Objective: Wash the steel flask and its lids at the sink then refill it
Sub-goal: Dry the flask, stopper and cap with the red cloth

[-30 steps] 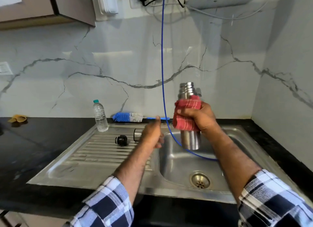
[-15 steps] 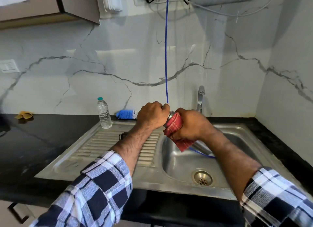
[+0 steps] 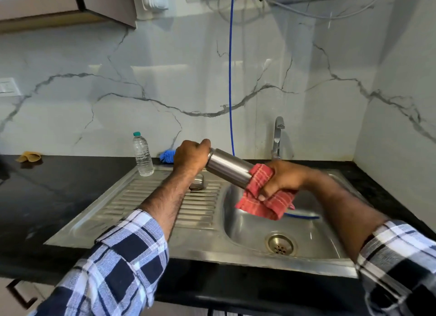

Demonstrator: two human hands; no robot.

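The steel flask (image 3: 227,168) lies nearly level between the two hands, above the seam where the draining board meets the sink (image 3: 238,223) basin. The left hand (image 3: 190,157) is curled round its end, while the right hand (image 3: 282,178) clutches a red checked cloth (image 3: 266,202) wrapped about the other end, so the job looks to be at the wiping stage. A steel lid (image 3: 198,183) rests on the draining board just under the left wrist; the tap (image 3: 277,138) behind the right hand shows no water running. Refilling is, I judge, yet to come, along with fitting the lids. A moment ago the hands were bunched close together with most of the flask hidden; now the right hand has drawn the cloth along and bared the steel body.
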